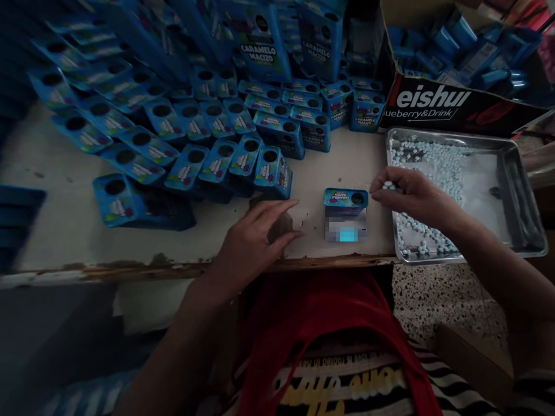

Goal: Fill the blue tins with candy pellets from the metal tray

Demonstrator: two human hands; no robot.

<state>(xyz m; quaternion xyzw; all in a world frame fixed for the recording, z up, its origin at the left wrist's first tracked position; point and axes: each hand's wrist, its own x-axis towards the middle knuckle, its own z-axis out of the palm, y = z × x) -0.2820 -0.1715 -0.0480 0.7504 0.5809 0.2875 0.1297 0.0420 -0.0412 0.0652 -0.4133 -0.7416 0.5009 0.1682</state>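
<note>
My right hand [410, 193] is closed around several small pale-blue candies [389, 185], held beside the left edge of a metal tray [503, 151]. Many more of these candies lie scattered in the tray, mostly over its left half. Just left of that hand a small blue box [346, 199] stands alone on the table, with a dark round hole in its top; its lower part is blurred out. My left hand [260, 231] is open and empty, thumb and fingers apart, close to the front row of blue boxes [273, 167].
Rows of similar blue boxes fill the table's back and left, with larger display boxes [260, 40] behind. One box [143, 202] lies at the left front. A black carton [459, 98] full of blue packs stands back right. The table's worn front edge [165, 268] runs near my body.
</note>
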